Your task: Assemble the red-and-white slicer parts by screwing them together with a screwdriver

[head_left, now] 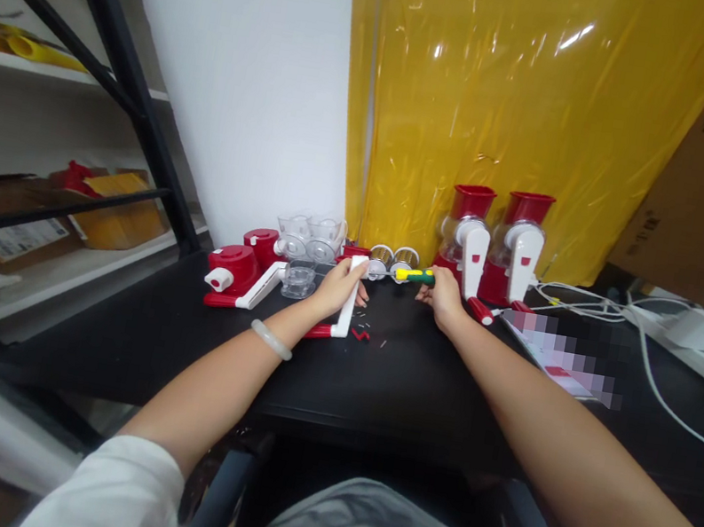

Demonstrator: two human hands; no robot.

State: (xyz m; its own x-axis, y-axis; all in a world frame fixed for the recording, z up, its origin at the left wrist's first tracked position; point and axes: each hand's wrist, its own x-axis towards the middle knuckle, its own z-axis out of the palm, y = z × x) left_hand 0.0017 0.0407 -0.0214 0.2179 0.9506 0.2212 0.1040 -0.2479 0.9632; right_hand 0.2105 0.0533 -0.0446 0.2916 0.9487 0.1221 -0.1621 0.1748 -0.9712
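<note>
My left hand (340, 288) is closed round the upper part of a white crank handle (348, 308), whose red grip points left along the table. My right hand (442, 297) grips a green and yellow screwdriver (415, 275) that lies level. The shaft runs left to the white handle near my left fingertips; whether its tip sits in a screw is too small to tell. Small red pieces (360, 334) and several tiny screws lie on the black table just right of the handle.
Red housings (233, 269), clear plastic cups (300, 277) and metal drums (380, 259) stand along the back. Two assembled red and white graters (466, 238) are behind my right hand. A flat device (556, 359) and white cables (660, 396) lie at right; a shelf rack (146, 121) is at left.
</note>
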